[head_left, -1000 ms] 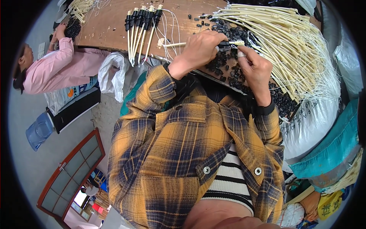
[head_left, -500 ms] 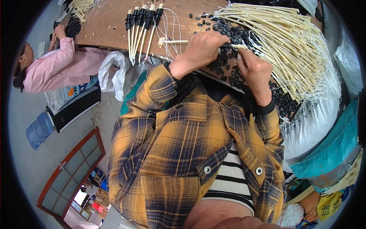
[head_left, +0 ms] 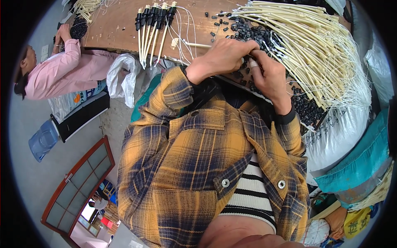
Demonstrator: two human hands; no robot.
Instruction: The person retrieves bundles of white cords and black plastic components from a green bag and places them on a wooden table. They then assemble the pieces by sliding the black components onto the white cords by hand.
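Standing at the bench (head_left: 115, 33), I record positions by a clock face centred on the worker's hands, twelve o'clock pointing away from the worker. The left hand (head_left: 223, 56) is curled shut around a cream stick (head_left: 198, 45); the exposed length of that stick extends toward a point between nine and ten o'clock. The right hand (head_left: 269, 78) has its fingers bent inward, meeting the fingertips of the left; a pale covering shows on its thumb. What lies between the fingertips is hidden, and I cannot tell whether the right hand grips anything.

Between nine and ten o'clock, beyond the stick's free end, a row of capped sticks (head_left: 149, 37) lies with black collars toward twelve and pale tips at the near edge. Loose white strings (head_left: 193, 29) loop beside them. Small black fittings (head_left: 248, 32) are scattered at twelve o'clock, with more at four to five. A large heap of cream sticks (head_left: 308, 53) spreads from two to three o'clock, white strings trailing off its right end.

At four o'clock sits a white sack (head_left: 339, 138), with a teal sack (head_left: 351, 175) farther out. At nine o'clock, well apart, a co-worker in pink (head_left: 56, 76) sits with hands near a dark heap (head_left: 78, 28).
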